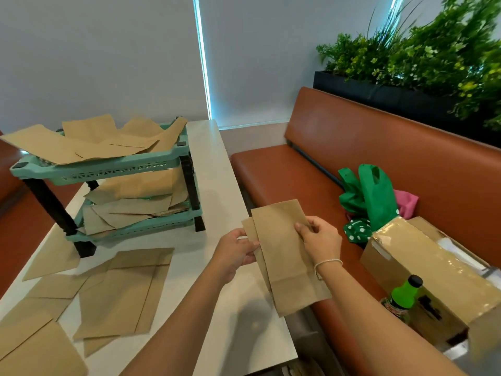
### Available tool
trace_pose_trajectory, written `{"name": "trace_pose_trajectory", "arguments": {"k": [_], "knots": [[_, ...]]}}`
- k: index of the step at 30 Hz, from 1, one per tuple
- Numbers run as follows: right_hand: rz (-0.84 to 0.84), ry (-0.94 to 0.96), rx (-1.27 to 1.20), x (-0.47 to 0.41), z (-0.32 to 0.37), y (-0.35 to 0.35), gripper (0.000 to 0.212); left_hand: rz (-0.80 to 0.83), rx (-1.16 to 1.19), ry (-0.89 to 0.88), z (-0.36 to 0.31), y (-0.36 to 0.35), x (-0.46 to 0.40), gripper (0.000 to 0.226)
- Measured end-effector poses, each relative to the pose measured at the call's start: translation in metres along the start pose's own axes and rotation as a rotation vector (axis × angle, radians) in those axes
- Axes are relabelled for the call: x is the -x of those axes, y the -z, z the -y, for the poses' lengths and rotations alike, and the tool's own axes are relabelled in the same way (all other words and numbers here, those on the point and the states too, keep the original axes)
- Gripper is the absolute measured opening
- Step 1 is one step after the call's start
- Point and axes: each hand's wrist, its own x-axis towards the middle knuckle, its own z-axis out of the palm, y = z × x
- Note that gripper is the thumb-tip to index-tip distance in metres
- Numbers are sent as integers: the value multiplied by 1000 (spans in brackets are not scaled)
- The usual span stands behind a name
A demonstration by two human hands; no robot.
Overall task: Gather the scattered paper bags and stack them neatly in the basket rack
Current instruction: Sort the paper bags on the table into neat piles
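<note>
Nearest to me, flat brown paper bags [119, 291] lay loose and overlapping on the white table [217, 185], on my side of the basket rack [113, 180] and off toward its left. I judged these were the ones not yet gathered.

Just past them, and to the right of the rack, I held two paper bags [287, 256] together over the table's right edge. My left hand [235, 253] pinched their left edge between thumb and fingers. My right hand [320, 240] gripped them from the right, thumb on the front face. One bag sat slightly behind the other, its edge peeking out on the left, so they were not quite squared.

I took the step in hand to be collecting and aligning a small bundle. The next move, as I judged it, called for squaring the pair, then carrying it left to the rack.

Farther off stood the rack itself, teal with two tiers and black legs. Both tiers held bags in untidy heaps, several overhanging the top rim. Neat stacking would likely need those straightened too.

Right of the rack ran an orange bench [352, 158] with a cardboard box [423, 267], a green-capped bottle [404, 297] and green cloth bags [371, 196]. Plants [433, 58] rose behind.
</note>
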Motion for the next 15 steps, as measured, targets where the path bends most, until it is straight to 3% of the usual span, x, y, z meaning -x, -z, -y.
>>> {"name": "trace_pose_trajectory", "arguments": {"k": [4, 9, 13, 15], "knots": [[-142, -29, 24, -3, -29, 24, 14, 6, -81, -3, 11, -38, -6, 17], [-204, -128, 19, -4, -79, 54, 14, -1, -175, 28, 37, -89, -17, 15], [-93, -249, -68, -6, -126, 73, 6, -34, -370, 43, 66, -124, -33, 16], [13, -296, -68, -8, -147, 80, 19, -36, -461, 39, 76, -135, -36, 19]]}}
